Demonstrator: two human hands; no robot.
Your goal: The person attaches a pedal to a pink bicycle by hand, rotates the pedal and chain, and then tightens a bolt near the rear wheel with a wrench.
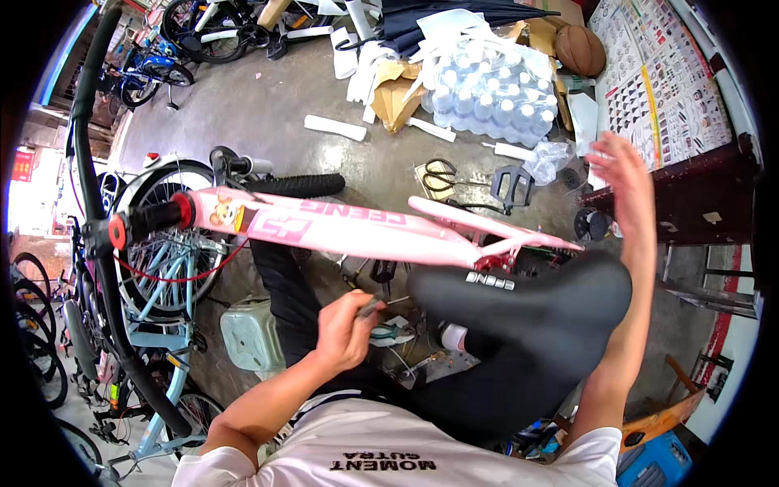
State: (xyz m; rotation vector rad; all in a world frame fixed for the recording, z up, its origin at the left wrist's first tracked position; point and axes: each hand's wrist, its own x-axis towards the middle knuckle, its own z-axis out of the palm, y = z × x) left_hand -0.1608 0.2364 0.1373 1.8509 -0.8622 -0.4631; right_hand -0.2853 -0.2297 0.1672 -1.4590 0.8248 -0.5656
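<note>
A pink bicycle frame [349, 231] stretches across in front of me. Its black saddle [568, 304] is nearest me at right, and its black handlebar [120, 325] runs along the left. My left hand [345, 333] is closed around a short dark-grey piece [370, 306], left of the saddle's nose and below the frame; its kind cannot be made out. Reaching past the saddle, my right hand [621, 166] is raised, slightly blurred, with fingers apart and nothing seen in them. Teal-handled pliers [393, 332] lie low beside my left hand.
Beyond the frame, scissors [440, 174] and a black pedal [512, 186] lie on the floor. Shrink-wrapped water bottles [491, 97], cardboard [395, 93] and a basketball [580, 50] are at the back. A pale green stool [252, 337] and light-blue bicycle [162, 341] stand left.
</note>
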